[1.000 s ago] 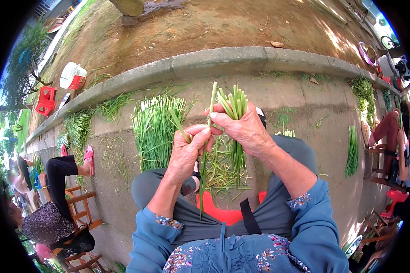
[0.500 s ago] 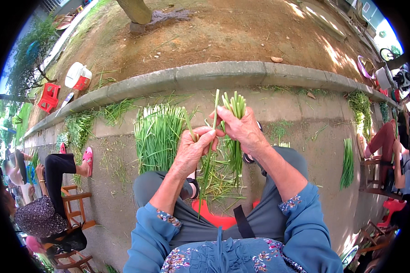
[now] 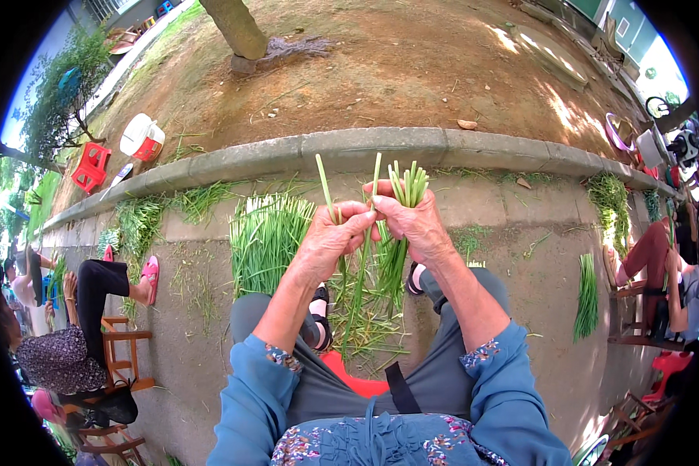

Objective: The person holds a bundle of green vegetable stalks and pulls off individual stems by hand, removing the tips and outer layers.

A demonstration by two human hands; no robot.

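Observation:
My left hand (image 3: 332, 239) is closed in a pinch, with a single green stalk (image 3: 323, 179) standing up out of it. Close on its right, my right hand (image 3: 419, 227) wraps around a bunch of green stalks (image 3: 410, 183), their pale cut ends up and leafy ends hanging down. Between the hands, another upright stalk (image 3: 377, 172) meets the fingertips of both; which hand bears it I cannot tell. Left of my knees, a thick pile of long green stalks (image 3: 268, 245) lies on the pavement. Trimmed scraps (image 3: 373, 330) are strewn between my feet.
A low concrete kerb (image 3: 380, 146) crosses ahead, with bare soil and a tree trunk (image 3: 238, 31) beyond. A red stool (image 3: 92, 166) and white bucket (image 3: 140, 138) stand far left. People sit on both sides. Another stalk bundle (image 3: 586, 299) lies right.
The left hand's stalk now stands taller above its fingers. Both hands stay close together, the right still holding the bunch. The whole view has shifted slightly.

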